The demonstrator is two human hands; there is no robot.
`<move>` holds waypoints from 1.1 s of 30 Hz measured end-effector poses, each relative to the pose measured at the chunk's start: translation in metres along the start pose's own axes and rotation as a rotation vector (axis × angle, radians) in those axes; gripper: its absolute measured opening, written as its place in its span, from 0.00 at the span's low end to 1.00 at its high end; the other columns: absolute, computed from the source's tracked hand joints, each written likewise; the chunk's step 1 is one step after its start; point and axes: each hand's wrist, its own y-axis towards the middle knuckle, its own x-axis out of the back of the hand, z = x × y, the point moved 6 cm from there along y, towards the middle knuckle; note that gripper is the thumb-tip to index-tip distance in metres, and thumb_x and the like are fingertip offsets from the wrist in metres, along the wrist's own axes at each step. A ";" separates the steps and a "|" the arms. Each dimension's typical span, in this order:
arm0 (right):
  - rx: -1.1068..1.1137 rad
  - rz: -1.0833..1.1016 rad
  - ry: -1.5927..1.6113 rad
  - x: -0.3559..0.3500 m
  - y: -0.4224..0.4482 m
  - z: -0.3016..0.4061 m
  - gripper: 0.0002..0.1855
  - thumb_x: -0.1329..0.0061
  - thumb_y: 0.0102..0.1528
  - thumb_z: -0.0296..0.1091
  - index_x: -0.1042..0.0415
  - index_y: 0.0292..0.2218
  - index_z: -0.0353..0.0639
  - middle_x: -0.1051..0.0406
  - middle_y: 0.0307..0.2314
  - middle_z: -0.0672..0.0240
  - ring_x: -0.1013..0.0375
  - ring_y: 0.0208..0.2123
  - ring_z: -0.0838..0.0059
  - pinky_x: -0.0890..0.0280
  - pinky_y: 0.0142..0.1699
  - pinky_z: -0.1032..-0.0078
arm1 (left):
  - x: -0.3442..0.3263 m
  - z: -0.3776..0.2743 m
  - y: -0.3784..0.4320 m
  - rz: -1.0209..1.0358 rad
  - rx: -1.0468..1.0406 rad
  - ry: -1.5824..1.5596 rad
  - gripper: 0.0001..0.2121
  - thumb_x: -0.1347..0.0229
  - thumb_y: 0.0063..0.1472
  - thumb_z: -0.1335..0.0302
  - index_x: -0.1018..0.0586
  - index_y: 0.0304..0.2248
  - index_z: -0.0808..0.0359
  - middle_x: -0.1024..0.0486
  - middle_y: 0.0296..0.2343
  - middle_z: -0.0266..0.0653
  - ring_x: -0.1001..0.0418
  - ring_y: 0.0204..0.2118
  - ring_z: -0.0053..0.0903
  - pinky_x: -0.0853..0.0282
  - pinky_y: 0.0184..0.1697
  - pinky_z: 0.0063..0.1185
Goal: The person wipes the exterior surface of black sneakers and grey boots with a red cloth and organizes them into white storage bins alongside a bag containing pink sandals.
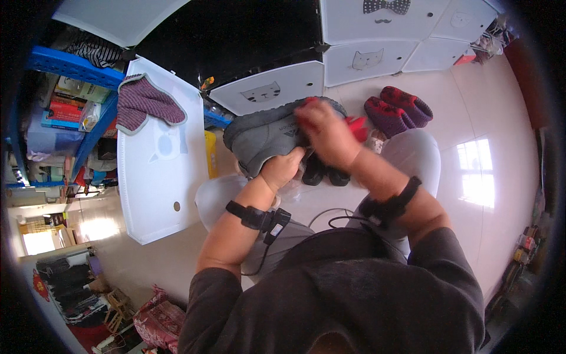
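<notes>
A grey shoe (256,144) with a thick dark sole is held up on its side before me, its sole turned away. My left hand (285,168) reaches into the shoe's opening and grips it. Against the toe half of the shoe's side, my right hand (329,132) presses a red cloth (357,129); this hand is blurred by motion. Part of the cloth sticks out to the right, past the hand. Beneath the shoe, a pair of black shoes (312,171) shows on the floor, partly hidden by my hands.
Red and purple knitted slippers (389,116) rest on the tiled floor to the right. White cabinet panels (367,62) with cat drawings line the far side. An open white door (163,190) stands at left, a purple striped cloth (148,104) draped over it. Blue shelving (75,66) holds boxes.
</notes>
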 end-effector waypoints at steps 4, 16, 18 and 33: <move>0.106 0.111 0.030 -0.009 -0.007 0.029 0.19 0.57 0.40 0.19 0.35 0.38 0.41 0.41 0.37 0.59 0.39 0.39 0.57 0.41 0.43 0.71 | -0.013 0.025 -0.010 -0.062 0.531 -0.895 0.09 0.54 0.49 0.78 0.29 0.31 0.68 0.31 0.33 0.44 0.35 0.37 0.35 0.43 0.43 0.23; -0.019 -0.018 0.164 0.000 -0.003 0.004 0.13 0.56 0.43 0.21 0.35 0.34 0.39 0.37 0.30 0.56 0.37 0.34 0.57 0.41 0.40 0.73 | 0.013 -0.022 0.023 0.168 0.251 -0.020 0.12 0.54 0.47 0.68 0.30 0.31 0.64 0.32 0.30 0.45 0.36 0.36 0.37 0.43 0.40 0.28; 0.119 0.074 0.161 -0.008 -0.007 0.032 0.16 0.55 0.41 0.21 0.35 0.35 0.41 0.37 0.31 0.56 0.37 0.34 0.57 0.40 0.39 0.72 | -0.035 -0.005 -0.009 0.165 0.167 0.034 0.16 0.53 0.46 0.66 0.33 0.36 0.63 0.34 0.34 0.45 0.38 0.39 0.37 0.44 0.43 0.28; 0.153 0.050 0.216 0.003 -0.004 0.035 0.15 0.55 0.41 0.19 0.35 0.33 0.43 0.36 0.30 0.58 0.36 0.34 0.57 0.39 0.37 0.73 | -0.019 -0.011 0.009 0.075 0.223 0.083 0.19 0.52 0.47 0.67 0.37 0.39 0.64 0.37 0.38 0.46 0.42 0.43 0.36 0.49 0.47 0.28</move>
